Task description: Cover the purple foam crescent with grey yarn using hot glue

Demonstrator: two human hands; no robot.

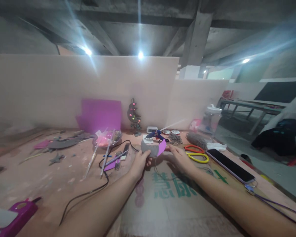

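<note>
My left hand (142,162) pinches a crescent-shaped felt piece (149,149), grey with a purple tip on the right. A thin cord (159,171) hangs below it and trails over the cardboard. Just right of the purple tip is my right hand (179,157), its thumb and fingers drawn together; what lies between them is too small to make out. Behind the felt piece rests a blue glue gun (156,134) with a clear glue stick in its back. Scissors with red and yellow handles (197,157) lie right of my right hand.
Printed cardboard (162,210) lies under my hands. At the right are a phone (229,165) and a clear jar (210,120). Leftward stand a bowl of pink material (106,138), clear sticks (108,153) and a black cable (84,191). A decorated crescent (132,112) is against the partition.
</note>
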